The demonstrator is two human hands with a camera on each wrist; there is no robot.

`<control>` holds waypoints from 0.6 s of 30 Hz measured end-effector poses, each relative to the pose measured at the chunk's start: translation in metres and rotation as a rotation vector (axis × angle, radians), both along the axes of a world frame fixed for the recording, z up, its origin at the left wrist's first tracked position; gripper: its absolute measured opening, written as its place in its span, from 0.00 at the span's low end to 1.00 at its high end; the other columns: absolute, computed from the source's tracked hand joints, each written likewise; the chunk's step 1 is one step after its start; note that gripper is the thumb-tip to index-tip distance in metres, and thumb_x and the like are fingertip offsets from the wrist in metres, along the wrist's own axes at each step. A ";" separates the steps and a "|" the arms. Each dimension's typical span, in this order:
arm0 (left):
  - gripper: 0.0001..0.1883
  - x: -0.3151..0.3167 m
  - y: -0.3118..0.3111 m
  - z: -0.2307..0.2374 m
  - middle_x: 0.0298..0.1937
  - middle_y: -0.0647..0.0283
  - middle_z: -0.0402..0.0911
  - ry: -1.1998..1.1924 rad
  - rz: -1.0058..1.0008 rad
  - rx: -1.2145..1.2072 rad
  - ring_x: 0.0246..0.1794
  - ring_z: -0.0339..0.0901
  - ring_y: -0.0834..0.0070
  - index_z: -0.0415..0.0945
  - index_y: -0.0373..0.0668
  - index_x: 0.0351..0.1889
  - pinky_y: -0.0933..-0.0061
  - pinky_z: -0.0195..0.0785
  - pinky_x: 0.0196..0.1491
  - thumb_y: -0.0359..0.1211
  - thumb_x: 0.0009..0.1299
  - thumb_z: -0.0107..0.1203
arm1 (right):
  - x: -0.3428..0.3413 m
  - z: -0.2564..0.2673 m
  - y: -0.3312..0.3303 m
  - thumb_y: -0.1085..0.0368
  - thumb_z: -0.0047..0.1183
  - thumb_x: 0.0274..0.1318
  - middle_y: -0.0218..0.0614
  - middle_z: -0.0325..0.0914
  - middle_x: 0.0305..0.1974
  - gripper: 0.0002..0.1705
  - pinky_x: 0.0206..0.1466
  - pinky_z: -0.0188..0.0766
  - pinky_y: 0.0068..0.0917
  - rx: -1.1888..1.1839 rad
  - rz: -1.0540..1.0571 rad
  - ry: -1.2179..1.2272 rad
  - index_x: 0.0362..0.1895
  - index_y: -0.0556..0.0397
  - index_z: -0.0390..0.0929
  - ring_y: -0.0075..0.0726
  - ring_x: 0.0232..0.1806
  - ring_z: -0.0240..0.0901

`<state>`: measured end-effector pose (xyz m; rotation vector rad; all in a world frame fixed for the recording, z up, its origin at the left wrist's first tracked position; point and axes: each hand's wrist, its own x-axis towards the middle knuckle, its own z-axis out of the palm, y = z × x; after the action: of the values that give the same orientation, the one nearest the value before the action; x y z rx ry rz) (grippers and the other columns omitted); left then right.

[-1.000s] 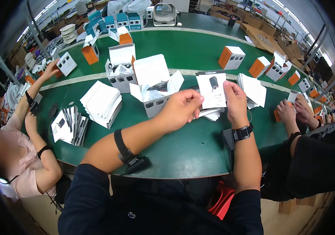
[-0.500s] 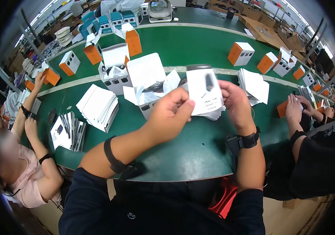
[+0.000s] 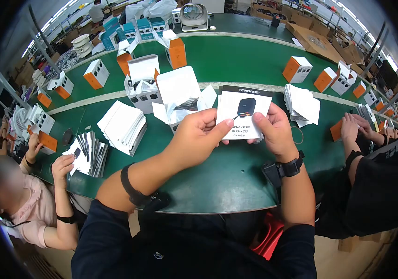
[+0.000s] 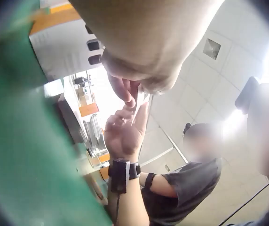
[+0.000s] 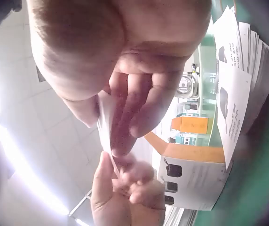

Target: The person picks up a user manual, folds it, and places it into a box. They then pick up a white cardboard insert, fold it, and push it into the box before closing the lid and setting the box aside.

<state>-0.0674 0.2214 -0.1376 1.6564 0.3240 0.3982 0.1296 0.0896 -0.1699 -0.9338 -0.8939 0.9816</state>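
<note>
Both hands hold white user manuals (image 3: pixel 240 111) above the table in the head view, the front one printed with a black device. My left hand (image 3: pixel 199 137) pinches the near left corner between thumb and fingers. On the right side, my right hand (image 3: pixel 278 132) grips them with the thumb on top. The right wrist view shows the manual (image 5: pixel 106 122) edge-on between my right hand (image 5: pixel 125 70) and my left hand (image 5: pixel 127 193). Just behind my left hand stands an open white box (image 3: pixel 178 86) with papers inside.
Manual stacks lie on the green table (image 3: pixel 208 186): one stack (image 3: pixel 122 125) at left, another (image 3: pixel 301 104) at right. Orange-and-white boxes (image 3: pixel 297 69) stand farther back. A person in pink (image 3: pixel 36 204) sits at left; someone in black (image 3: pixel 371 186) works at right.
The manual has moved toward me and turned flatter, with both hands now gripping it. At left, the neighbour's arm has drawn back from the boxes toward the small manual pile.
</note>
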 end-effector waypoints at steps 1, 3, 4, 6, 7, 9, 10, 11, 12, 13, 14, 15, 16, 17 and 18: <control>0.16 -0.003 0.002 0.000 0.43 0.61 0.88 -0.027 0.005 0.065 0.34 0.83 0.81 0.79 0.33 0.60 0.81 0.73 0.34 0.35 0.82 0.55 | 0.002 -0.006 0.002 0.67 0.59 0.70 0.38 0.85 0.47 0.23 0.51 0.82 0.28 0.005 0.000 0.000 0.64 0.62 0.73 0.26 0.43 0.84; 0.17 -0.011 0.006 0.012 0.43 0.61 0.88 0.063 0.007 0.015 0.32 0.82 0.82 0.79 0.33 0.60 0.82 0.72 0.32 0.35 0.82 0.54 | 0.000 -0.016 0.009 0.64 0.60 0.70 0.33 0.86 0.37 0.17 0.37 0.80 0.24 -0.011 -0.095 -0.335 0.56 0.63 0.80 0.22 0.36 0.82; 0.17 -0.016 0.007 0.018 0.43 0.61 0.87 0.152 0.011 -0.040 0.30 0.81 0.83 0.79 0.34 0.61 0.83 0.70 0.29 0.36 0.82 0.54 | -0.011 -0.014 0.011 0.64 0.61 0.70 0.29 0.85 0.32 0.14 0.32 0.77 0.22 0.060 -0.122 -0.242 0.48 0.63 0.85 0.21 0.36 0.81; 0.17 -0.026 0.015 0.013 0.42 0.61 0.87 0.098 -0.007 -0.042 0.28 0.81 0.83 0.79 0.35 0.62 0.84 0.69 0.28 0.35 0.83 0.53 | -0.019 -0.001 0.009 0.64 0.61 0.69 0.32 0.86 0.34 0.14 0.33 0.77 0.22 -0.010 -0.066 -0.195 0.50 0.64 0.85 0.22 0.36 0.81; 0.16 -0.031 0.021 0.010 0.42 0.61 0.88 0.046 -0.034 -0.043 0.26 0.80 0.83 0.79 0.37 0.63 0.84 0.69 0.27 0.34 0.83 0.51 | -0.023 0.000 0.010 0.65 0.61 0.69 0.34 0.86 0.37 0.15 0.34 0.77 0.22 -0.082 -0.018 -0.147 0.51 0.64 0.84 0.24 0.36 0.82; 0.15 -0.040 0.031 0.000 0.41 0.61 0.88 -0.019 -0.062 -0.010 0.26 0.80 0.83 0.81 0.39 0.62 0.84 0.69 0.27 0.31 0.83 0.50 | -0.029 -0.006 0.011 0.66 0.61 0.69 0.37 0.86 0.39 0.16 0.36 0.78 0.23 -0.035 -0.015 -0.167 0.55 0.65 0.83 0.26 0.36 0.83; 0.15 -0.043 0.035 -0.004 0.41 0.62 0.88 -0.088 -0.095 0.021 0.27 0.80 0.83 0.82 0.41 0.61 0.84 0.69 0.27 0.28 0.82 0.48 | -0.030 -0.009 0.012 0.66 0.60 0.69 0.40 0.86 0.42 0.18 0.38 0.78 0.24 0.009 -0.017 -0.193 0.58 0.65 0.82 0.28 0.37 0.83; 0.15 -0.049 0.038 -0.005 0.41 0.62 0.88 -0.091 -0.089 0.014 0.27 0.80 0.83 0.82 0.41 0.61 0.84 0.69 0.27 0.28 0.82 0.48 | -0.032 -0.010 0.012 0.66 0.60 0.69 0.40 0.86 0.42 0.18 0.38 0.78 0.24 0.003 -0.011 -0.195 0.58 0.65 0.82 0.28 0.37 0.83; 0.17 -0.051 0.040 -0.006 0.42 0.61 0.88 -0.062 -0.061 0.035 0.26 0.80 0.83 0.84 0.42 0.59 0.83 0.69 0.27 0.25 0.81 0.46 | -0.028 -0.013 0.011 0.67 0.59 0.69 0.42 0.86 0.43 0.19 0.38 0.79 0.24 0.071 0.161 -0.122 0.60 0.64 0.80 0.29 0.37 0.84; 0.19 -0.052 0.041 -0.007 0.44 0.61 0.88 -0.032 -0.034 0.057 0.26 0.80 0.82 0.86 0.44 0.56 0.83 0.69 0.27 0.22 0.79 0.45 | -0.025 -0.015 0.011 0.67 0.57 0.70 0.44 0.85 0.45 0.21 0.39 0.80 0.24 0.139 0.332 -0.046 0.63 0.64 0.79 0.31 0.37 0.84; 0.23 -0.053 0.042 -0.006 0.47 0.60 0.88 -0.016 -0.023 0.081 0.28 0.80 0.81 0.88 0.43 0.52 0.82 0.70 0.29 0.17 0.74 0.41 | -0.023 -0.017 0.016 0.68 0.55 0.71 0.43 0.86 0.44 0.20 0.39 0.80 0.24 0.137 0.392 -0.020 0.63 0.61 0.79 0.31 0.37 0.85; 0.23 -0.054 0.043 -0.008 0.47 0.60 0.88 -0.016 -0.017 0.074 0.28 0.80 0.81 0.88 0.43 0.52 0.82 0.70 0.29 0.17 0.74 0.41 | -0.029 -0.014 0.017 0.68 0.55 0.71 0.43 0.86 0.44 0.20 0.39 0.80 0.24 0.131 0.398 -0.018 0.63 0.61 0.79 0.31 0.37 0.85; 0.24 -0.053 0.045 -0.012 0.47 0.60 0.88 -0.071 -0.035 0.237 0.29 0.80 0.81 0.88 0.42 0.53 0.81 0.70 0.30 0.17 0.73 0.40 | -0.038 -0.008 0.018 0.67 0.55 0.72 0.41 0.85 0.43 0.19 0.38 0.79 0.23 0.048 0.298 -0.059 0.63 0.60 0.78 0.30 0.37 0.85; 0.25 -0.053 0.047 -0.014 0.47 0.60 0.88 -0.127 -0.053 0.402 0.31 0.80 0.81 0.87 0.42 0.54 0.81 0.70 0.31 0.16 0.72 0.38 | -0.043 -0.003 0.019 0.66 0.55 0.72 0.40 0.85 0.43 0.19 0.37 0.79 0.22 -0.032 0.198 -0.101 0.62 0.60 0.78 0.28 0.36 0.85; 0.27 -0.059 0.050 -0.011 0.48 0.61 0.88 -0.128 -0.057 0.459 0.33 0.81 0.80 0.87 0.42 0.55 0.78 0.72 0.35 0.17 0.70 0.37 | -0.050 0.001 0.022 0.63 0.56 0.73 0.37 0.85 0.39 0.18 0.35 0.78 0.19 -0.191 0.148 -0.233 0.60 0.60 0.78 0.23 0.34 0.83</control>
<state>-0.1260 0.2710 -0.1490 2.0705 0.0901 0.5629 0.0800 0.1118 -0.1693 -1.1749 -1.0904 1.1142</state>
